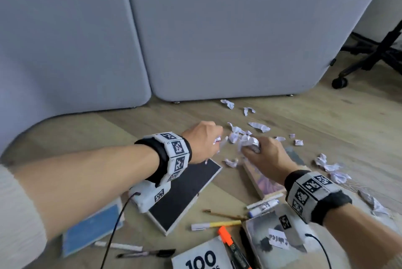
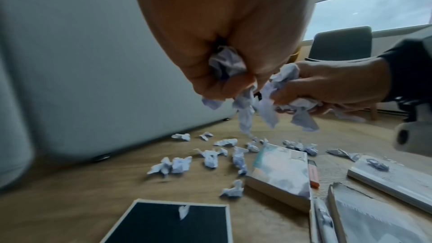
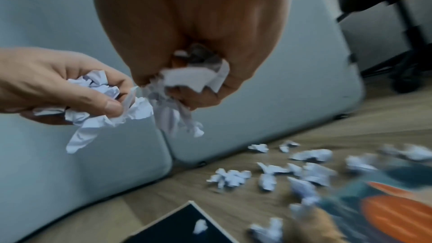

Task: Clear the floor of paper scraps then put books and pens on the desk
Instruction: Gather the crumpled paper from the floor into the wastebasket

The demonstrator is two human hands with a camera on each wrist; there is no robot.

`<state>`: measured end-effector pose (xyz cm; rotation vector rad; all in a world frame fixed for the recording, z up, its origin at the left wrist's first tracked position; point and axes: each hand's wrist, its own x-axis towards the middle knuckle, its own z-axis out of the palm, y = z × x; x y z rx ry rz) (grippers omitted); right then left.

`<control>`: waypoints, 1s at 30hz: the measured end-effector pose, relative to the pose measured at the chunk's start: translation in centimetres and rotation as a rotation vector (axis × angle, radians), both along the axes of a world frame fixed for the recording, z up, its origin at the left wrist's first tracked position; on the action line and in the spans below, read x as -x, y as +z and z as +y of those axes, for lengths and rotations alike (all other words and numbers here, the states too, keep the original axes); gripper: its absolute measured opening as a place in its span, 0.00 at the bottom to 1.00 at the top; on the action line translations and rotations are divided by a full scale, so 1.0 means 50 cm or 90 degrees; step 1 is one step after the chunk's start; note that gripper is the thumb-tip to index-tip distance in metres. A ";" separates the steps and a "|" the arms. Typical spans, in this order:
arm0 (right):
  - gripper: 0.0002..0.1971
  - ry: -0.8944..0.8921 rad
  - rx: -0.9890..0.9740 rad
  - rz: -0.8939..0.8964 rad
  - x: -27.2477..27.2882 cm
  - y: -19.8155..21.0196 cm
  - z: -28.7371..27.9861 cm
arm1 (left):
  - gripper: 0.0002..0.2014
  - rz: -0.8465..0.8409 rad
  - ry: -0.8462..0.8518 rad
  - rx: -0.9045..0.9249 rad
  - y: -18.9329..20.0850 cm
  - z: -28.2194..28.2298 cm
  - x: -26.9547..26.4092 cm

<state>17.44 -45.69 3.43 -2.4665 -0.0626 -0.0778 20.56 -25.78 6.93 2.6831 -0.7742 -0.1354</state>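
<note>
Both hands hover close together over the wooden floor. My left hand (image 1: 217, 142) grips a wad of crumpled white paper scraps (image 2: 224, 64). My right hand (image 1: 252, 149) clutches a bigger bunch of scraps (image 3: 194, 78). Several loose scraps (image 1: 258, 126) lie on the floor beyond the hands and to the right. Below the hands lie a black book (image 1: 185, 194) with one small scrap (image 2: 183, 212) on it and a pastel book (image 1: 265, 181). A blue book (image 1: 91, 227), a "100" book (image 1: 202, 258), a grey book (image 1: 269, 240), a yellow marker (image 1: 217, 224) and an orange highlighter (image 1: 232, 244) lie nearer me.
Grey upholstered panels (image 1: 217, 29) stand right behind the scraps. A black office chair base (image 1: 369, 57) with casters is at the far right. A black pen (image 1: 148, 253), a white pen (image 1: 119, 246) and a pencil (image 1: 224, 215) lie among the books.
</note>
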 end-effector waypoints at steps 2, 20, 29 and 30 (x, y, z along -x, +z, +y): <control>0.14 0.060 -0.032 -0.010 -0.015 0.035 0.106 | 0.13 0.004 0.083 -0.022 0.048 0.096 0.035; 0.22 0.811 -0.201 -0.056 0.212 0.174 0.966 | 0.14 0.045 0.885 -0.001 0.212 0.815 0.562; 0.42 0.939 0.058 0.128 0.311 0.093 1.108 | 0.29 0.255 0.925 0.041 0.109 0.874 0.649; 0.42 0.963 0.056 0.126 0.308 0.095 1.102 | 0.25 0.250 0.914 0.044 0.108 0.873 0.649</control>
